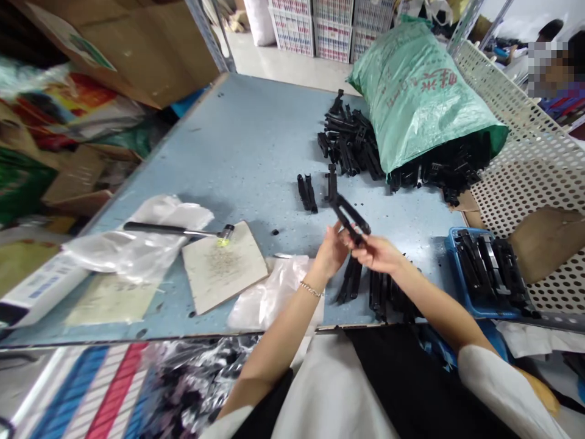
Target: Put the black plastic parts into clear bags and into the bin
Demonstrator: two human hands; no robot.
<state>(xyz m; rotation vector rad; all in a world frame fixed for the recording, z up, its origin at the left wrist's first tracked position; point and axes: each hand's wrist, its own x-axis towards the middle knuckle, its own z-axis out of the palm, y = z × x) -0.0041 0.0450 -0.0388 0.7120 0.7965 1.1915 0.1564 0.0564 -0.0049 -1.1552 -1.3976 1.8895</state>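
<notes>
Over the blue table's front half, my left hand [333,249] and my right hand [378,253] meet at the lower end of a black slotted plastic part [351,214]. The fingers of both are closed on it, and its slotted arm slants up and away to the left. What the fingertips cover cannot be seen. Just beyond, two slim black pieces [307,194] lie side by side. Under and beside my right wrist are more black parts [381,292], partly hidden by the forearm.
A green woven sack [425,91] spills black parts near a loose heap [350,137]. At right, a blue basket [450,244] holds similar parts beside a perforated panel [548,201]. A hammer [183,229] rests across plastic bags [150,213] and a pale board [223,268].
</notes>
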